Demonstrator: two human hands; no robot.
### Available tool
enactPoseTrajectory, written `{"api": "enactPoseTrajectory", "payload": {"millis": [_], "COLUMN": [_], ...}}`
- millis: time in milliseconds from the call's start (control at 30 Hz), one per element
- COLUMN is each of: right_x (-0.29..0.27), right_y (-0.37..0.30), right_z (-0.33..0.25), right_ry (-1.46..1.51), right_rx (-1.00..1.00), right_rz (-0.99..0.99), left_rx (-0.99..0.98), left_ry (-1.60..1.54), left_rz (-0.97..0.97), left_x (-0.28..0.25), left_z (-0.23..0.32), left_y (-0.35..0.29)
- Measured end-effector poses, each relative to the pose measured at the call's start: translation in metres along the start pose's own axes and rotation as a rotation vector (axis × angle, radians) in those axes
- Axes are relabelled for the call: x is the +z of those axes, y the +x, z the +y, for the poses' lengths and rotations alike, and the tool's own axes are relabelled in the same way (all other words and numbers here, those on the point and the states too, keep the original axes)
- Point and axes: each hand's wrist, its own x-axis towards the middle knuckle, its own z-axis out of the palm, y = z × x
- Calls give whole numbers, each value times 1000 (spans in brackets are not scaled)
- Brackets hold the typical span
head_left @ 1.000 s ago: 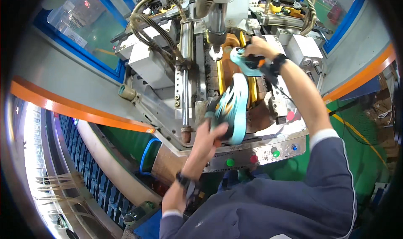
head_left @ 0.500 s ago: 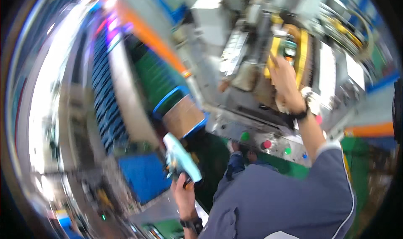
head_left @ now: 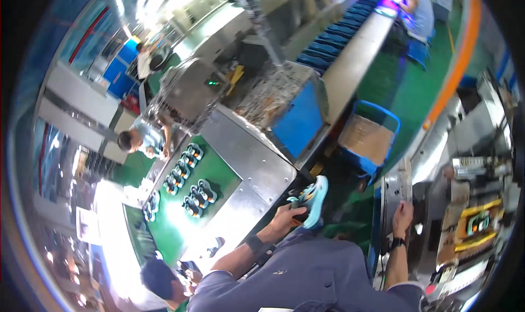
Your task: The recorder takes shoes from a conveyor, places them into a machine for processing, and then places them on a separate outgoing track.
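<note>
My left hand (head_left: 285, 219) is closed around the heel end of a sneaker (head_left: 315, 201) with a pale turquoise sole and a dark upper with orange. The sneaker is tilted, its sole toward the right. My right hand (head_left: 403, 219) is beside the metal edge of the machine on the right, fingers loosely bent, with nothing visible in it. Whether it touches the edge, I cannot make out. Inside that machine, another shoe (head_left: 479, 223) sits between two yellow pads, out of reach of both hands.
Several sneakers (head_left: 188, 167) stand on a green conveyor belt (head_left: 221, 172) at the left, framed by a metal table (head_left: 268, 180). A blue-framed cart (head_left: 369, 139) with a brown board stands ahead. Co-workers (head_left: 145, 137) are across the belt, at the lower left and farther off.
My view has swung left toward the conveyor. My right hand has withdrawn from the shoe in the machine to the machine's edge. My left hand still holds its sneaker.
</note>
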Motion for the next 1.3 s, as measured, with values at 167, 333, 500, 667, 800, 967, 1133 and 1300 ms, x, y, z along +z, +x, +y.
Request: {"api": "enactPoseTrajectory", "payload": {"millis": [167,333,500,667,800,967,1133,1300], "right_x": [1,-23,-9,69,134,307,350,334], "right_y": [71,235,345,387,325,347,375,412], "right_z": [-29,-248,-516,-772,-923,-1044,-1084,-1056], "right_ry": [32,221,206,138,-108,24,-227,48], "right_rx": [64,-215,-897,-1486,-1744,-1945,-1712,-1241], "right_rz": [43,-27,13,-55,-199,-140,-365,-687], "left_rx": [64,123,116,204,147,60,133,490], "left_ry": [-310,-426,-323,39,327,234,223,-159], "left_rz": [359,569,840,1302,1494,1615,1611,1722], "left_x": [-150,-289,-419,-531,-533,-518,-516,-535], "left_z": [-42,-38,-9,-53,-38,-32,-17,-43], "left_y": [47,83,109,162,195,178,191,225]}}
